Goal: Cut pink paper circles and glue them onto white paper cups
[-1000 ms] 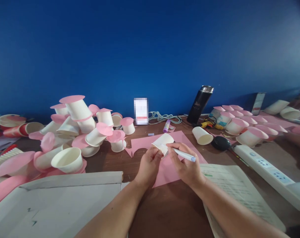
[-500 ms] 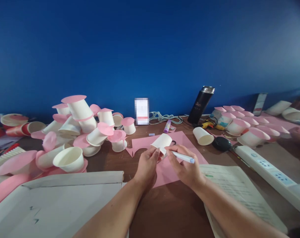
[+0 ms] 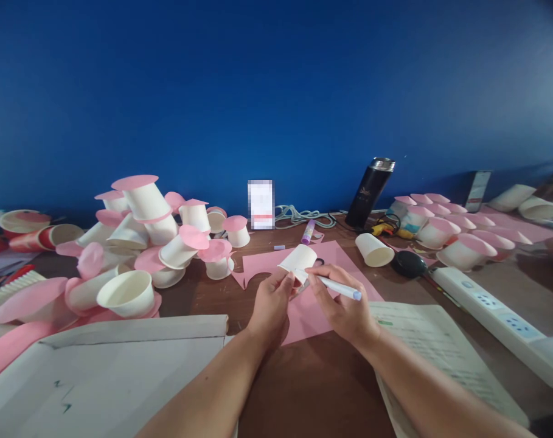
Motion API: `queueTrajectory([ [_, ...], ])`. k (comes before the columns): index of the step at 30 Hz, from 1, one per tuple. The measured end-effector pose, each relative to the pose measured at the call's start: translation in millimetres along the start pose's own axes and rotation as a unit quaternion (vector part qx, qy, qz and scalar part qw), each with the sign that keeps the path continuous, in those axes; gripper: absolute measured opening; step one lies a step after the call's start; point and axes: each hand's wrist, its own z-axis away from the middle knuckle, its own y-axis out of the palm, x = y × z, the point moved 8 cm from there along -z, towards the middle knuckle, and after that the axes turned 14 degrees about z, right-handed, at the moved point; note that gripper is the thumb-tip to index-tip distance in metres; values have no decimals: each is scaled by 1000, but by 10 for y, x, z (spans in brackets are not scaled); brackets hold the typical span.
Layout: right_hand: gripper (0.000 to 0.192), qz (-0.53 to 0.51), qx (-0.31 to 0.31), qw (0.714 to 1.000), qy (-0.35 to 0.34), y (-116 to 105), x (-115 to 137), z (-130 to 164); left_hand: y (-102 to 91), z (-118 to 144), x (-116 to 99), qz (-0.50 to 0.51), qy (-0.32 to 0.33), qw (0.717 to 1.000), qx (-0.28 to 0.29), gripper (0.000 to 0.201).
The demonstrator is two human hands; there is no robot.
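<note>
Left hand (image 3: 271,298) holds a small white paper cup (image 3: 298,260) tipped on its side, fingers pinching its rim, just above the pink paper sheet (image 3: 303,304) near the middle of the table (image 3: 313,389). Right hand (image 3: 342,304) grips a white pen (image 3: 337,287) with a blue cap end, and the pen's tip sits at the cup's mouth; it may be touching the cup, but that spot is too small to be sure. A round bite is already cut out of the pink sheet. By the table's left edge lies a big pile of cups with pink paper tops (image 3: 143,243), so lots look finished. More pink-topped cups (image 3: 449,231) stand in rows toward the right edge. One plain cup (image 3: 373,250) lies bare near a black bottle (image 3: 368,191), so some are not done yet.
</note>
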Motion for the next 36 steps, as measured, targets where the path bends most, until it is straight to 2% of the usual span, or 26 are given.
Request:
queueTrajectory([
  [5, 11, -1, -23, 1000, 15, -54, -4, 5, -85, -69, 162, 169, -57, 983, -33, 33],
  [8, 10, 1, 7, 1000, -2, 15, 26, 14, -90, -82, 185, 214, -68, 974, -35, 34],
  [11, 10, 9, -6, 1000, 9, 9, -3, 11, -89, -78, 189, 230, -75, 969, -42, 32],
  [14, 10, 12, -26, 999, 32, -28, -52, 2, -100, -76, 198, 235, -78, 968, -51, 34],
  [19, 11, 7, 11, 1000, -4, 28, 11, 2, -105, -93, 204, 229, -69, 970, -41, 32],
  [22, 11, 5, -16, 1000, 10, -16, -15, 4, -113, -92, 212, 206, -67, 976, -38, 29],
  [26, 11, 3, 15, 1000, -9, 37, 5, 2, -109, -81, 194, 174, -54, 983, -26, 29],
  [30, 11, 17, -12, 1000, 8, 0, -22, -1, -121, -82, 184, 143, -42, 988, -26, 32],
  [34, 10, 15, 20, 1000, -3, 45, 2, 6, -120, -98, 186, 108, -32, 993, -20, 33],
  [36, 10, 22, 5, 1000, 9, 19, -14, 9, -119, -99, 183, 93, -30, 995, -18, 31],
])
